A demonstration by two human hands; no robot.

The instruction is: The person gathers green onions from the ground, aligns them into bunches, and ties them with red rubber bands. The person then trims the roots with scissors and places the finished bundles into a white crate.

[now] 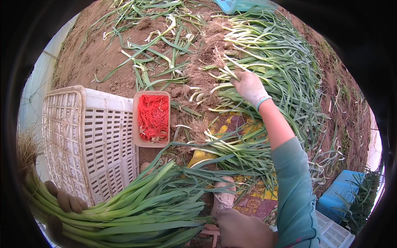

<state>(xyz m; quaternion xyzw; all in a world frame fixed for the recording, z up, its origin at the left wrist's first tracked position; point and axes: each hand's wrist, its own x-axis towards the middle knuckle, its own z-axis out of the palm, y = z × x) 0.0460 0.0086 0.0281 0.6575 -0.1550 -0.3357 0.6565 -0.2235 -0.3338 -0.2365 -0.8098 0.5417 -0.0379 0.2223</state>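
Observation:
My left hand (66, 201), in a dark brownish glove, is closed around a thick bunch of leek-like plants (124, 214) at the lower left. Their roots point to the upper left and their long green leaves spread to the right. My right hand (249, 86), in a pale glove with a teal cuff edge, pinches a few white stalks at the near part of a long row of the same plants (279, 55). The row's roots lie to the left, its leaves to the right. A smaller heap (235, 148) lies nearer me, partly on a yellow and purple printed sack (254, 204).
A white plastic crate (108, 124) stands at the left, beside a tub of red ties (152, 92). Loose leaves litter the soil (108, 74) beyond. Blue baskets are at the top (231, 6) and lower right (332, 198). A shoe (223, 198) rests below the heap.

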